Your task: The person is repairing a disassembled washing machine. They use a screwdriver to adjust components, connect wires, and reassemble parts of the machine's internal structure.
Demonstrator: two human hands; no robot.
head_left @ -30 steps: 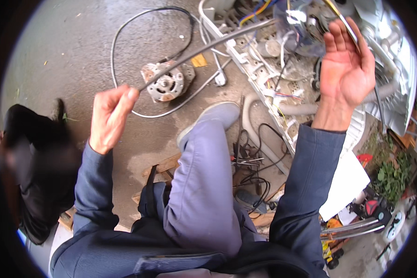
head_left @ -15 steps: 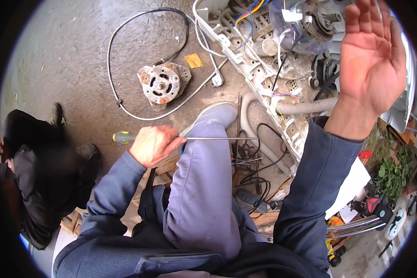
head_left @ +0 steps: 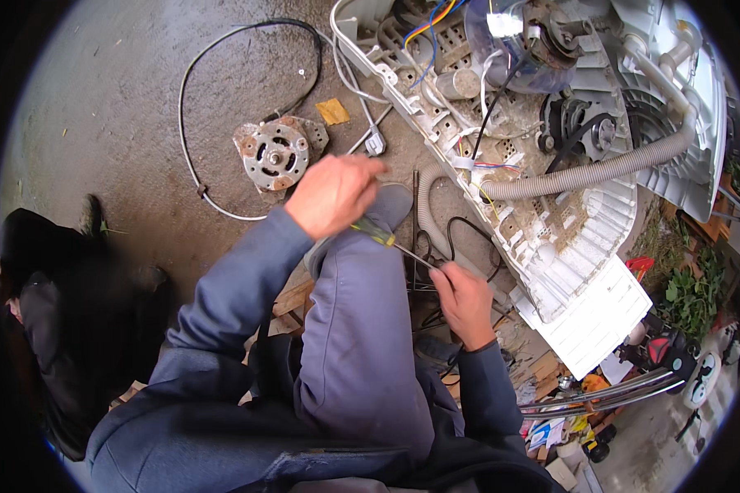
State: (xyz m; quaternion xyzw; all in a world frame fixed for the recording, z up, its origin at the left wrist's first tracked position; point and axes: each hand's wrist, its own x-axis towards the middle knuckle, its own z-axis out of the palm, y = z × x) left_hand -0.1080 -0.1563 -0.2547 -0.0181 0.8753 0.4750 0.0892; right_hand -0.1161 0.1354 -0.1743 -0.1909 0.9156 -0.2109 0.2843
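Note:
My right hand (head_left: 467, 306) pinches the thin metal shaft of a screwdriver (head_left: 377, 233) in front of my right knee. The green and yellow handle points up and to the left. My left hand (head_left: 335, 195) is just above that handle, palm down. Its fingers are smeared by motion, so whether they touch the handle does not show. Beyond the left hand a rusty, round electric motor (head_left: 276, 156) lies on the ground, with a cable looped around it.
A dirty white plastic machine housing (head_left: 543, 263) fills the right side, with a ribbed grey hose (head_left: 588, 174), wires and a pulley. A plug (head_left: 375, 141) and a yellow scrap (head_left: 332, 111) lie beyond my shoe. A person in dark clothes (head_left: 74, 329) is at the left.
My right hand has come down from the upper right and taken hold of the screwdriver's shaft. My left hand has moved right and away from me. The screwdriver has turned, its handle now nearer the middle.

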